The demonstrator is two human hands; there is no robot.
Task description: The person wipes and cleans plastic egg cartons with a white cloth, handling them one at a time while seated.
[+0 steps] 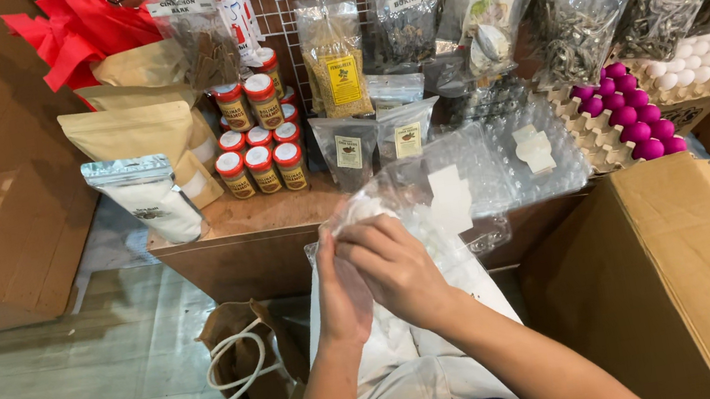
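Both forearms rise from the bottom edge and meet mid-frame. The left hand (pixel 341 292) sits edge-on, fingers curled, its grip closed on a clear plastic bag (pixel 380 205) of pale contents. The right hand (pixel 399 268) lies over it, palm down, fingers clenched on the same crinkly film. The bag sits just above the lap, at the near edge of the brown table (pixel 281 211). Below left, a paper bag (pixel 249 368) with white cord handles stands on the plank floor. To the right, a big cardboard box (pixel 671 273) crowds the elbow. Beyond: clear egg trays (pixel 510 156), red-lidded jars (pixel 259 162), magenta eggs (pixel 631 113) in pulp cartons.
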